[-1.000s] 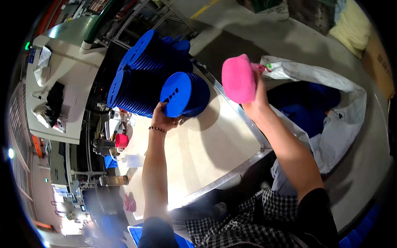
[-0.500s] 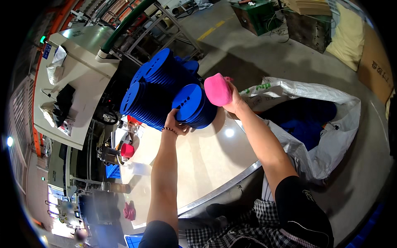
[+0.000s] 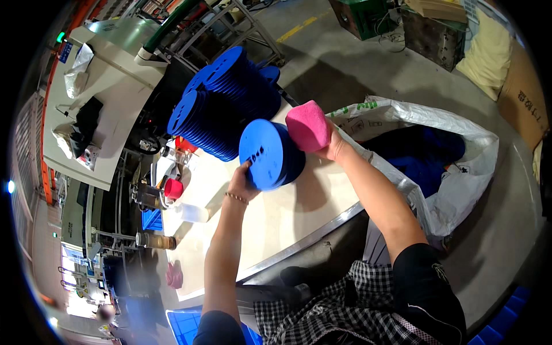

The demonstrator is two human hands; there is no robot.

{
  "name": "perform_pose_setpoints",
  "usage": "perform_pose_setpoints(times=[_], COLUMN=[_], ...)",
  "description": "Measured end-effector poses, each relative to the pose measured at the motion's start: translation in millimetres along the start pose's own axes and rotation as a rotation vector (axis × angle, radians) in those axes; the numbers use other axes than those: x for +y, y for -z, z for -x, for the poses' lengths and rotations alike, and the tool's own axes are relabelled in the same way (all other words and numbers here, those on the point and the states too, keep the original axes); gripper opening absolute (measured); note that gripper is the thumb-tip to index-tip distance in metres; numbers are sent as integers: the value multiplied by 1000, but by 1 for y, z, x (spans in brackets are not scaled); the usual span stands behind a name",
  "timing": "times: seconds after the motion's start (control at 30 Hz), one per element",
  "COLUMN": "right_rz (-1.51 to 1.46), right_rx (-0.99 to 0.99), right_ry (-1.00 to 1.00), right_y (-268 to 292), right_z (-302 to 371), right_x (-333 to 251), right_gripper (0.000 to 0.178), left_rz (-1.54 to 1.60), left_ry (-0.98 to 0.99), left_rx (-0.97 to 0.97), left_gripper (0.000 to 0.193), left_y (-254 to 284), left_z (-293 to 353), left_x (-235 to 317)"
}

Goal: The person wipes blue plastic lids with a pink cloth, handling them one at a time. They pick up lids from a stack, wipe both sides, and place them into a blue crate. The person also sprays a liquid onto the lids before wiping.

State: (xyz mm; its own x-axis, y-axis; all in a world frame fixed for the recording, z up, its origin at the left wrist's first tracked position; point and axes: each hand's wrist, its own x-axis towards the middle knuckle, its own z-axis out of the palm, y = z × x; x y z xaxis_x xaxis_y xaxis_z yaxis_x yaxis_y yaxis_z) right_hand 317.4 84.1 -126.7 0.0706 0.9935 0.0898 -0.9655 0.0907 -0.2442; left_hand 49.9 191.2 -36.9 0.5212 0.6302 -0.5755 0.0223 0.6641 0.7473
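Left hand [image 3: 244, 183] grips a stack of blue slotted discs [image 3: 269, 152] by its edge, over the worktop [image 3: 270, 224]; right hand [image 3: 333, 146] grasps a pink cloth pad [image 3: 307, 126] beside that stack. Beyond the left hand stand taller disc stacks [image 3: 198, 118].

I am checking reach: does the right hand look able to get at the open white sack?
Probably yes: the white sack gapes just beside the right hand, nothing visible between; but that hand holds a pink pad.

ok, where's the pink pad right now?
Head view, centre: the pink pad is in the right hand, beside the right edge of the blue disc stack held by the left hand, left of the white sack.
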Motion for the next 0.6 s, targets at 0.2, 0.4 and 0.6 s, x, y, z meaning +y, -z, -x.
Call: perform_pose_setpoints(times=[0.2, 0.4, 0.6], right_rz=[165, 209, 271], right_rx=[-7, 12, 10], right_ry=[-62, -275, -300], right_y=[-21, -21, -50], right_z=[27, 67, 83], right_x=[68, 109, 122], right_gripper=[66, 67, 48], left_rz=[76, 212, 175], left_ry=[-16, -32, -205], left_rx=[87, 182, 109], left_gripper=[43, 48, 47], left_y=[76, 114, 158], left_z=[62, 86, 101], left_x=[-45, -91, -105])
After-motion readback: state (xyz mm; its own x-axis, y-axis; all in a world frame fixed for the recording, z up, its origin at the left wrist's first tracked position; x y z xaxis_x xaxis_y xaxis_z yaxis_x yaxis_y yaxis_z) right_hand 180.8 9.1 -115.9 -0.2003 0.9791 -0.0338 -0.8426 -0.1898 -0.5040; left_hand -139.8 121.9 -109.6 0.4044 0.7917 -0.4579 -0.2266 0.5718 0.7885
